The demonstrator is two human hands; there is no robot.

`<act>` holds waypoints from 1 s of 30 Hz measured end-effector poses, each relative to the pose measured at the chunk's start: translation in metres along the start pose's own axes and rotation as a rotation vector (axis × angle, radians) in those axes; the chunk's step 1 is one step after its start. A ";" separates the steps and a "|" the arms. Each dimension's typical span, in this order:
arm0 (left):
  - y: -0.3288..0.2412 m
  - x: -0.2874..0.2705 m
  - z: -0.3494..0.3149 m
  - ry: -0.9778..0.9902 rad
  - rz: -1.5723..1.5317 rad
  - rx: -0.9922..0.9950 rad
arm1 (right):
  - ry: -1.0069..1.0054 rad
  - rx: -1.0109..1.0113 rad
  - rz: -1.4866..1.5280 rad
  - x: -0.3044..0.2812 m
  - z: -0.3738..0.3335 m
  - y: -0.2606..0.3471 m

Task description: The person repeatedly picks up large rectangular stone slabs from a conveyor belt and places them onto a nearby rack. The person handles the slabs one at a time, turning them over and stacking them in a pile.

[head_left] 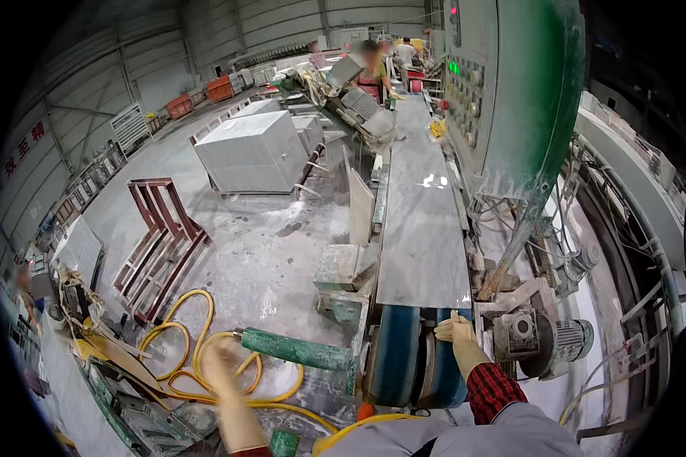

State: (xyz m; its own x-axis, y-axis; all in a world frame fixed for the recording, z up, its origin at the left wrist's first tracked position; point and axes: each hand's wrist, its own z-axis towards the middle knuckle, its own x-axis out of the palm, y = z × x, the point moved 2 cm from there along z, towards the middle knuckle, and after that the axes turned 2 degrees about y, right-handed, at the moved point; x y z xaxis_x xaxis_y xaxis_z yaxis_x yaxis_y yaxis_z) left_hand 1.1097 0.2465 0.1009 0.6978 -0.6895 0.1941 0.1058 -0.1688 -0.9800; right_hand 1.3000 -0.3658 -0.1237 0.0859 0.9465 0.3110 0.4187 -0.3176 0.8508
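Observation:
A long grey slab [423, 251] with a shiny, stone-like face lies flat on a conveyor in front of me. Its near end overhangs a blue belt [398, 354]. My right hand [457, 330], pale and apparently gloved, is at the right corner of that near end. Its fingers are stretched out and the thumb side is up against the slab's edge; I cannot tell whether it presses. Off to the left, my left hand [219, 362] is smeared by motion beside a green roller [297, 349], apart from the slab. Its fingers do not show clearly.
A green-and-grey control cabinet [484, 99] stands at the right, above a motor [564, 346]. Yellow hose [179, 335] coils on the floor at left, near a dark red metal rack [164, 244]. Stacked slabs [248, 152] stand beyond. A co-worker [373, 76] is at the conveyor's far end.

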 end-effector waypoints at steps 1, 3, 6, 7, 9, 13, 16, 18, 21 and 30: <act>0.058 0.041 -0.026 0.024 -0.148 -0.116 | -0.116 -0.021 -0.133 0.001 0.000 0.002; 0.135 0.103 -0.066 0.439 0.065 -0.425 | -0.093 -0.067 -0.115 0.005 -0.001 0.002; 0.189 0.163 -0.130 1.183 0.065 -0.562 | -0.111 -0.019 -0.029 0.006 -0.006 0.007; 0.196 0.171 -0.140 1.307 0.159 -0.606 | -0.130 -0.033 -0.075 0.005 -0.009 0.009; 0.203 0.179 -0.152 1.382 0.292 -0.649 | -0.039 -0.012 0.003 0.006 -0.012 0.014; 0.214 0.181 -0.142 1.229 0.174 -0.889 | -0.132 -0.070 -0.292 0.011 -0.016 0.016; 0.230 0.183 -0.140 1.234 0.164 -0.948 | -0.135 -0.035 -0.260 0.012 -0.016 0.017; 0.236 0.185 -0.138 1.219 0.178 -0.976 | -0.134 0.007 -0.170 0.011 -0.014 0.020; 0.238 0.186 -0.138 1.189 0.193 -0.985 | -0.090 0.065 -0.094 0.007 -0.007 0.027; 0.228 0.180 -0.157 1.046 0.048 -0.757 | 0.232 -0.158 -0.405 0.008 0.012 0.045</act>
State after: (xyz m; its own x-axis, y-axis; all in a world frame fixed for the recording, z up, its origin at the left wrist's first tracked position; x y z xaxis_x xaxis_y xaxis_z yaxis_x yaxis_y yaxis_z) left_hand 1.1484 -0.0262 -0.0805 -0.2299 -0.8684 0.4393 -0.5692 -0.2462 -0.7845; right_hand 1.3305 -0.3717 -0.0881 -0.2669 0.9636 0.0132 0.2331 0.0513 0.9711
